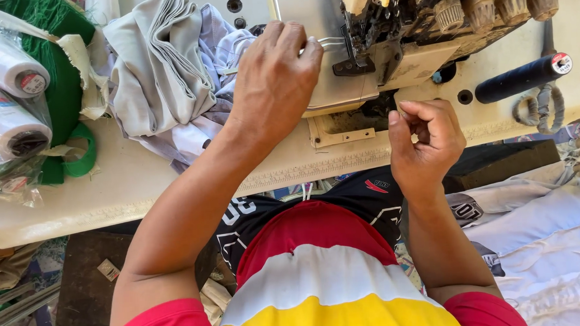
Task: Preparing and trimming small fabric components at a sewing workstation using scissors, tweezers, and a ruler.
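While our left hand [276,79] pinches white threads [330,42] beside the sewing machine [427,26], our right hand [424,141] hangs curled and well apart, grip unclear. Grey cloth [159,71] lies left; clear bags [7,175] hold white spools [2,65].

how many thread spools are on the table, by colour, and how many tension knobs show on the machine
White thread spools in plastic wrap: 2, at the left edge
Dark blue thread spool: 1, lying right of the sewing machine
Tension knobs: 4, along the machine's top
Total: 7

The left hand rests at the presser foot; the right hand is curled, apparently pinching thread.
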